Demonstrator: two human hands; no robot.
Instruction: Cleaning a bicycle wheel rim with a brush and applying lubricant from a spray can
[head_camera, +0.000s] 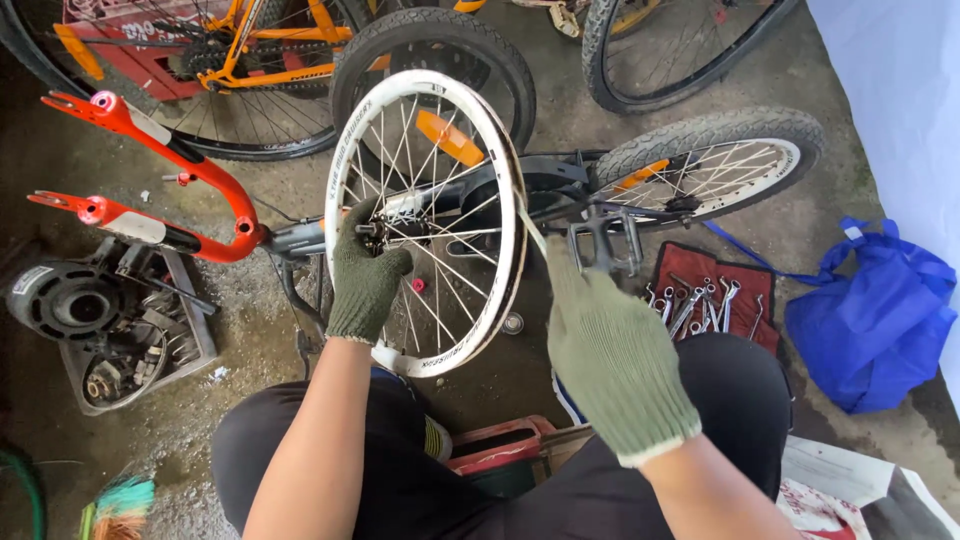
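Observation:
A bare white bicycle rim with spokes stands upright in front of my knees. My left hand, in a green knit glove, grips the hub at the wheel's centre through the spokes. My right hand, also gloved, is closed at the rim's right edge and pinches a pale rim strip that peels off the rim. Behind the wheel lies an upturned bicycle with an orange-red fork, a black pedal and a small rear wheel.
A red roll of wrenches lies open at the right, beside a blue bag. A grey tray of machine parts sits at the left. An orange bicycle and other wheels stand behind. A red box sits between my knees.

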